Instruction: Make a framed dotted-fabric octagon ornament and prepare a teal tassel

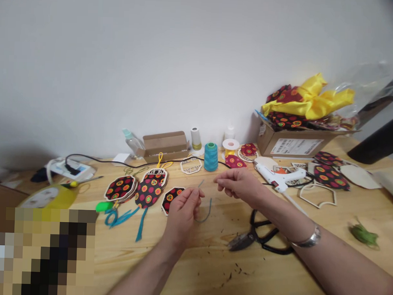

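My left hand (187, 204) is closed in a pinch over the middle of the table. A thin blue-green cord (209, 210) is held in it; a short end sticks up above the fingertips and the rest curves down to the right. My right hand (238, 183) is a little apart on the right, thumb and fingers pressed together; what they hold, if anything, is too small to make out. A black patterned fabric piece (172, 197) lies partly behind my left hand. Scissors with black handles (254, 235) rest open below my right forearm.
Behind the hands stand a teal thread spool (210, 157) and an open cardboard box (166, 145). A glue gun (279, 175) lies at right, before a carton (290, 142) of fabric. Patterned pouches (148, 193), a power strip (73, 169) and green cord (363, 234) are also around.
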`<act>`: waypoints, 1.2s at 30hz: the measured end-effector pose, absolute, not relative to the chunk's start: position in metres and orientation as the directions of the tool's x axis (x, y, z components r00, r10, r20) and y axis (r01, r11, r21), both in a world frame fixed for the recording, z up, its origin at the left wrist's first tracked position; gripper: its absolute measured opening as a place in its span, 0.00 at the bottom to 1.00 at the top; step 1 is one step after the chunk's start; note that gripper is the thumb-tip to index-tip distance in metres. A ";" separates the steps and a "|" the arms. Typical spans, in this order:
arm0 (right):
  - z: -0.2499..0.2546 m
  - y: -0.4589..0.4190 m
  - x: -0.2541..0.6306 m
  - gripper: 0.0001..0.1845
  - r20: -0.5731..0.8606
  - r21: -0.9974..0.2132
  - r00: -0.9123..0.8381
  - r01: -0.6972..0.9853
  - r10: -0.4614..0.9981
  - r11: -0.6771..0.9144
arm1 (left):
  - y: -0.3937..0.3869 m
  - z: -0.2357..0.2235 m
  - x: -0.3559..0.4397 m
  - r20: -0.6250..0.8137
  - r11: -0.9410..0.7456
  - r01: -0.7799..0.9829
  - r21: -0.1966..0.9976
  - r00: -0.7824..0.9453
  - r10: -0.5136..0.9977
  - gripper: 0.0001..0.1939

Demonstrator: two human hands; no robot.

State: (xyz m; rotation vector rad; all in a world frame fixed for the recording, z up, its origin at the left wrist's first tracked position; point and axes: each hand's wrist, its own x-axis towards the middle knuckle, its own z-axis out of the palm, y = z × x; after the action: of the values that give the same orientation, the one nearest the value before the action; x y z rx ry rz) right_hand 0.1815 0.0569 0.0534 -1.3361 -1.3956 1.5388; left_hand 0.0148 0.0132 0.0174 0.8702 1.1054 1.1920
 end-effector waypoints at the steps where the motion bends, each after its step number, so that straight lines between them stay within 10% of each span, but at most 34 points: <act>1: 0.053 0.056 0.181 0.09 -0.269 -0.960 -0.272 0.154 0.924 -0.234 | 0.013 0.017 0.014 -0.185 0.181 -0.267 0.946 0.011 0.983 0.14; 20: 0.039 0.047 0.169 0.13 -0.289 -0.891 -0.480 -0.181 0.828 -0.416 | 0.010 0.017 0.017 -0.062 0.066 -0.043 0.997 0.083 0.995 0.14; 30: 0.045 0.046 0.169 0.10 -0.204 -0.976 -0.217 -0.032 0.955 -0.216 | 0.014 0.017 0.014 -0.106 0.106 0.007 0.994 -0.005 0.994 0.18; 36: 0.042 0.040 0.164 0.03 0.095 -0.991 -0.406 0.050 0.909 0.126 | 0.014 0.016 0.015 -0.160 0.158 -0.131 0.979 -0.006 0.987 0.17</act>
State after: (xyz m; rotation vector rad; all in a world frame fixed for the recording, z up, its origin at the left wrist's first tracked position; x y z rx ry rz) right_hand 0.1638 0.0405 0.0424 -0.9532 -1.6182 1.3789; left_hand 0.0152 0.0136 0.0163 0.9897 1.1963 1.1614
